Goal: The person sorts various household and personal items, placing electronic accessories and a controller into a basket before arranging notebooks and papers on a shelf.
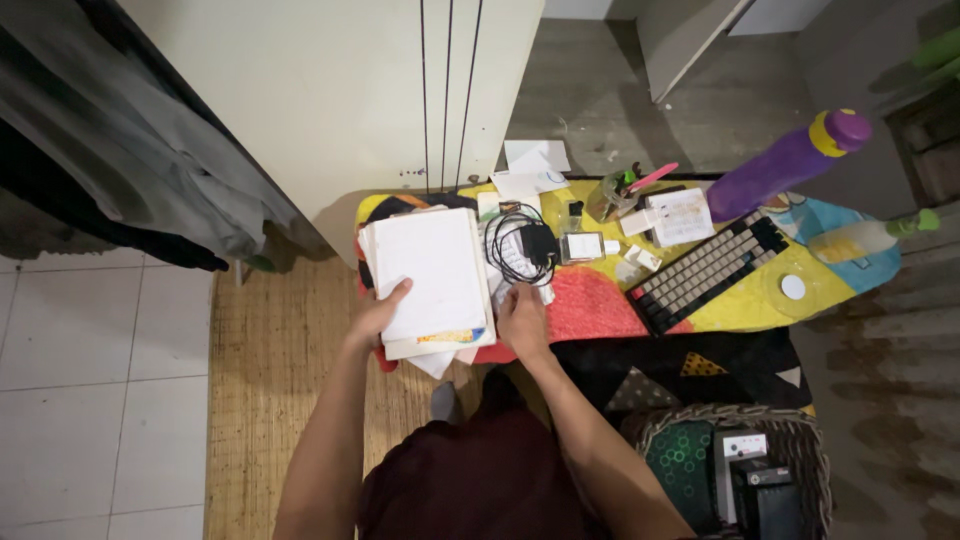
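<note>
- The left hand (378,318) has its grip closed on a stack of white papers (432,275); the thumb lies on the top sheet and the fingers go under the lower left edge.
- The stack rests on the left end of the colourful bench (600,305), and it extends away from this grip toward the wall.
- The right hand (522,318) is just right of the stack, near its lower right corner; its fingers are curled down, and I cannot tell whether this grip holds something.
- Just beyond the right grip lies a black cable with a charger (530,245).
- Further right of it are a small box (583,246) and a keyboard (712,272).
- Far right of both grips lies a purple bottle (785,165).
</note>
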